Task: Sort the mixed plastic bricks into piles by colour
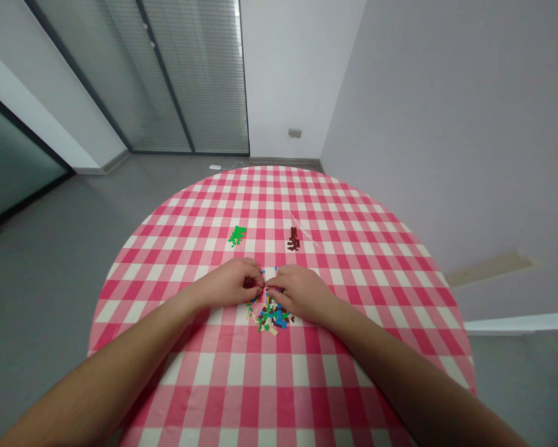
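My left hand (239,280) and my right hand (300,290) meet fingertip to fingertip at the far edge of a mixed pile of small toy building bricks (274,315). Blue, green, cream, yellow and dark pieces make up the pile. Both hands are closed in a pinch; whatever lies between the fingertips is too small to make out. Beyond my left hand is a small heap of green bricks (237,235). Dark brown bricks (293,239) lie in a group beyond my right hand. A few blue bits show near my fingers.
The round table wears a red-and-white checked tablecloth (279,198). Past its far edge a white power strip (215,167) with a cable lies on the grey floor. A wall (447,124) stands to the right, and glass partitions (195,74) are at the back left.
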`<action>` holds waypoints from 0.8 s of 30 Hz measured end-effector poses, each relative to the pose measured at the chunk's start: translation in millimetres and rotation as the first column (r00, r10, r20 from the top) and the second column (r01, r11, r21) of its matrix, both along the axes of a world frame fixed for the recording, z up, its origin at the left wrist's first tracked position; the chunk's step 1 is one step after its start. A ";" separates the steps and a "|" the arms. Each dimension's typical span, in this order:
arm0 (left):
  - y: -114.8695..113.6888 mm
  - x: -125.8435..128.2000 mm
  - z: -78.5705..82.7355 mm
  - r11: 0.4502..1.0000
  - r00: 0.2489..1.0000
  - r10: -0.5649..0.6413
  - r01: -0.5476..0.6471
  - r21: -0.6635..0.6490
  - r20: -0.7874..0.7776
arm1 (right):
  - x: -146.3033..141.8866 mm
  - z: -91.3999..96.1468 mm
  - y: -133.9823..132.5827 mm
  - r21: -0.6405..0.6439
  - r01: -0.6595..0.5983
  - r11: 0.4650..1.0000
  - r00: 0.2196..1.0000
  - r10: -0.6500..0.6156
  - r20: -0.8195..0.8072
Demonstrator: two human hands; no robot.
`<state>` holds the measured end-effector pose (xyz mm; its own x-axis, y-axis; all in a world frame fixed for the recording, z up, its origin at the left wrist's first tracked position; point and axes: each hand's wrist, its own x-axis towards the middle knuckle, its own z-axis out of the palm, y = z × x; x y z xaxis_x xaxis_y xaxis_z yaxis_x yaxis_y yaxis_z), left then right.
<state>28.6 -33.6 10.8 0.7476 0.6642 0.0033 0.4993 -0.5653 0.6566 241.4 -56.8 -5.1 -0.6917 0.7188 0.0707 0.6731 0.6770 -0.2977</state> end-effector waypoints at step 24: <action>-1.5 2.4 -3.2 0.999 0.999 -0.046 0.046 -0.028 0.022 | 36.7 -1.8 34.3 0.007 0.516 0.857 0.821 -0.492 -0.289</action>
<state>30.9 -35.1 7.6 0.7772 0.6293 0.0007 0.4593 -0.5681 0.6829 278.1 -22.4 -6.9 -0.1798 0.9453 0.2721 0.8293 0.2945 -0.4749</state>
